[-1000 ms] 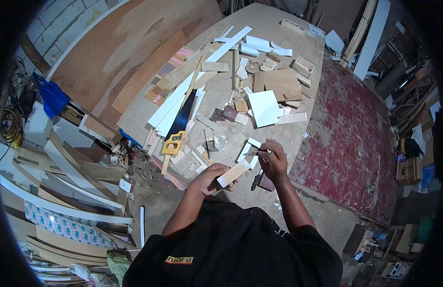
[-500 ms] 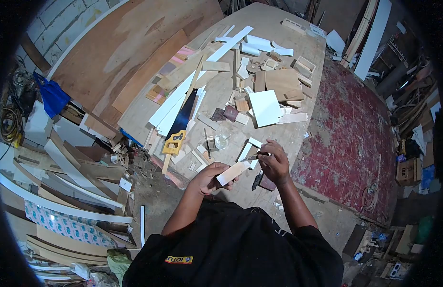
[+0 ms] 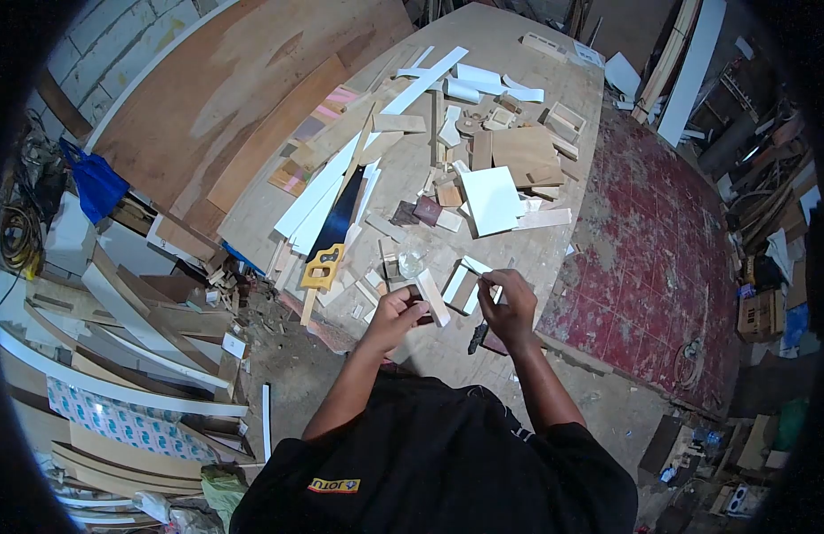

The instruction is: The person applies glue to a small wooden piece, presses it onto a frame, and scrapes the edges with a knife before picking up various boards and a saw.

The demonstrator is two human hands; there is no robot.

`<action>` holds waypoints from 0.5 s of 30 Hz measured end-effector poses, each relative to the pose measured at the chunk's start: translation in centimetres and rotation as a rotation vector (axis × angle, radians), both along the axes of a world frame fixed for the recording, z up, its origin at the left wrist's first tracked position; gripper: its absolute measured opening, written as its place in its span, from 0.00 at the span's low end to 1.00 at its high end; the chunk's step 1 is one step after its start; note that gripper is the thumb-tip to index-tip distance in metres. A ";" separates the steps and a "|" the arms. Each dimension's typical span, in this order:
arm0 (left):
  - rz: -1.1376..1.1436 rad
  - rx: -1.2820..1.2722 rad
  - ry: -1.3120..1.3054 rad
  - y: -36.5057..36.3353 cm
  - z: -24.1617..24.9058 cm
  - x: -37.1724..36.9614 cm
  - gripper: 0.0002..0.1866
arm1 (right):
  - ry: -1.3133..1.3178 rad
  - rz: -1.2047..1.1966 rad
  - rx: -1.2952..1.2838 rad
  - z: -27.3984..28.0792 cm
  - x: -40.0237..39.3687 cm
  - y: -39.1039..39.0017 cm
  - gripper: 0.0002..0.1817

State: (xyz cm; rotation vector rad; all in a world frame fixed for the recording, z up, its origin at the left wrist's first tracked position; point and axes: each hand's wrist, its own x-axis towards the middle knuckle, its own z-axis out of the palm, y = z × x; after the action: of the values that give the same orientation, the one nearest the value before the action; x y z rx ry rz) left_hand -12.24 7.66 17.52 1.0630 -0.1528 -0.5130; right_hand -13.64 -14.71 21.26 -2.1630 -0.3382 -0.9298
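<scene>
My left hand (image 3: 397,319) grips a small pale wooden block (image 3: 432,299) by its side, fingers and thumb closed on it. The block is tilted, its upper end pointing away from me. My right hand (image 3: 511,310) is closed in a pinch to the right of the block, apart from it; whatever is between its fingertips is too small to make out. Between the two hands, a small white-edged rectangular frame (image 3: 454,283) lies on the table. A dark narrow object (image 3: 477,338) lies just below the right hand, beside a brownish piece (image 3: 495,343) partly covered by that hand.
On the wooden worktable (image 3: 510,254) lie a yellow-handled saw (image 3: 324,265), a clear round container (image 3: 412,262), a white square panel (image 3: 494,201), long white strips (image 3: 309,209) and several wood offcuts. Large boards (image 3: 243,98) lean at the left. Red tiled flooring (image 3: 634,294) borders the right side.
The block in my left hand has turned from lying slanted sideways to pointing away from me. My right hand has drawn back from the block's end, slightly downward, still pinched.
</scene>
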 end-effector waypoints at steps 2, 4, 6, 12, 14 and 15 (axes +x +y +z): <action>0.055 0.074 -0.085 -0.3 -0.3 -0.1 0.14 | 0.217 -0.004 0.228 0.3 -0.5 0.9 0.07; 0.168 0.221 -0.263 -0.7 -0.3 -0.1 0.15 | 0.344 -0.027 0.400 -0.1 -0.8 2.2 0.05; 0.200 0.219 -0.270 -1.2 -0.1 -0.3 0.16 | 0.361 -0.025 0.381 0.4 -1.2 3.1 0.05; 0.282 0.240 -0.349 -2.2 -0.9 -0.5 0.16 | 0.253 0.056 0.195 2.2 -1.8 4.9 0.09; 0.285 0.239 -0.341 -2.0 -0.8 -0.5 0.16 | 0.166 0.081 0.109 2.5 -2.0 5.4 0.09; 0.261 0.267 -0.355 -1.8 -0.3 -0.6 0.16 | 0.126 0.092 0.072 2.1 -1.9 5.5 0.11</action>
State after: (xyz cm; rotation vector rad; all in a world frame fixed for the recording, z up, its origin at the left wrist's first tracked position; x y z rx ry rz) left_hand -12.83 5.86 17.19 1.4084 -0.2584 -0.1060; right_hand -15.56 -9.16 23.36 -2.1097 -0.3344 -0.7394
